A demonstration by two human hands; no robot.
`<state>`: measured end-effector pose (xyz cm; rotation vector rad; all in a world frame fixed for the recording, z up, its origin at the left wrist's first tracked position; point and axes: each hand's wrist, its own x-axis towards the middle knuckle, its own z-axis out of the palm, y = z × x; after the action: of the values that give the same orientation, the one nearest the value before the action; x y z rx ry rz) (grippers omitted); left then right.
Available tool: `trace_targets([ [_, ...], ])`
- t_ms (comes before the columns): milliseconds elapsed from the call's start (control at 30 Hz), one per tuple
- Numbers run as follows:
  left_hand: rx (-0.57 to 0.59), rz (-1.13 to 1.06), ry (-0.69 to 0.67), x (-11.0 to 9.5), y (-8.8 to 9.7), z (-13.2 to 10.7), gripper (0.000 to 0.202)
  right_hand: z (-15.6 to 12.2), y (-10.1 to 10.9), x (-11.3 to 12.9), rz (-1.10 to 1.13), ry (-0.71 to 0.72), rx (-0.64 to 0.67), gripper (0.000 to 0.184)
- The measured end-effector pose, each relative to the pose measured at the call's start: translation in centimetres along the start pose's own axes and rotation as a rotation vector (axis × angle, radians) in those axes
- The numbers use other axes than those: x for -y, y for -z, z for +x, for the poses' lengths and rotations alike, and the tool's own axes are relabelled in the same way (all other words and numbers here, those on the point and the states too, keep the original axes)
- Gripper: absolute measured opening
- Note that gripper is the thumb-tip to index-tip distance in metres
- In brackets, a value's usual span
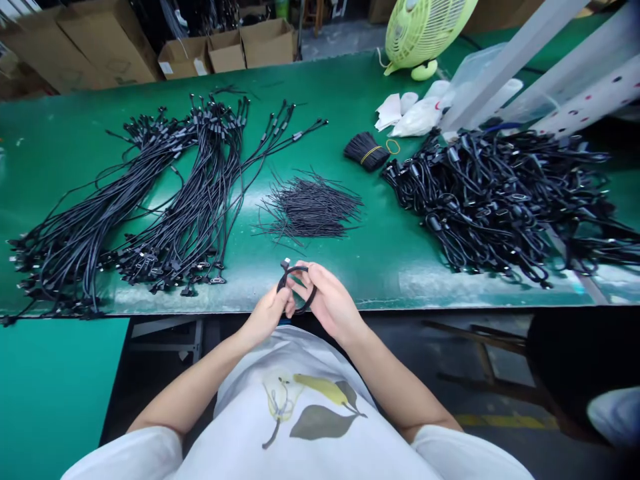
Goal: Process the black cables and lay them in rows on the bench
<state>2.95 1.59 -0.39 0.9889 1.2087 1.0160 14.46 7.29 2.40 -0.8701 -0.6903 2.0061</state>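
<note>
Between my two hands is one black cable (313, 298), bent into a loop, its connector end sticking up at the top left. My left hand (273, 308) pinches the loop's left side, thumb against fingers. On the other side, my right hand (330, 300) has its fingers closed round the cable's upper right part. Both hands are at the front edge of the green table (370, 280). Just beyond them lies a loose pile of short black ties (315, 205). Farther back is a bundle of black ties (367, 151) held by a yellow band.
Long straight cables (190, 193) lie in bunches on the left. A large heap of coiled cables (500, 193) covers the right. A yellow-green fan (425, 33), white crumpled bags (420, 117) and a loose rubber band (393, 147) are at the back. Cardboard boxes (225, 50) stand beyond the table.
</note>
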Motion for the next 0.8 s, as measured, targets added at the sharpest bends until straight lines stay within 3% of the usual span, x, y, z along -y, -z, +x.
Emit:
trace_targets([
  [100, 0.137, 0.135, 0.038, -0.1, -0.1, -0.4, 0.050, -0.8, -0.8, -0.5, -0.072, 0.064, -0.013, 0.040],
  [233, 0.338, 0.067, 0.065, -0.2, -0.1, -1.0, 0.055, -1.3, -1.1, -0.4, -0.156, 0.107, 0.003, 0.037],
  [400, 0.266, -0.019, -0.031, -0.1, -0.4, -1.2, 0.058, -1.2, -1.3, 1.4, -0.060, 0.080, 0.123, 0.057],
  [467, 0.299, -0.199, 0.066, -0.4, -0.9, -1.4, 0.054, -1.0, -1.4, 2.0, -0.021, 0.048, 0.151, 0.061],
  [567, 0.384, -0.517, 0.316, -0.9, -1.7, -1.8, 0.045, -0.6, -0.9, 2.7, -0.067, 0.066, 0.187, 0.059],
  [633, 0.340, -0.557, 0.374, -1.0, -1.8, -1.7, 0.040, -0.4, 0.2, 3.3, -0.238, 0.173, 0.186, 0.055],
  [700, 0.222, -0.431, 0.309, -0.8, -1.3, -1.4, 0.038, -0.4, 1.7, 3.9, -0.584, 0.384, 0.190, 0.046],
  [800, 0.176, -0.093, 0.215, -0.6, 0.1, -0.8, 0.040, -1.1, 4.1, 4.2, -1.267, 0.705, 0.402, 0.028],
])
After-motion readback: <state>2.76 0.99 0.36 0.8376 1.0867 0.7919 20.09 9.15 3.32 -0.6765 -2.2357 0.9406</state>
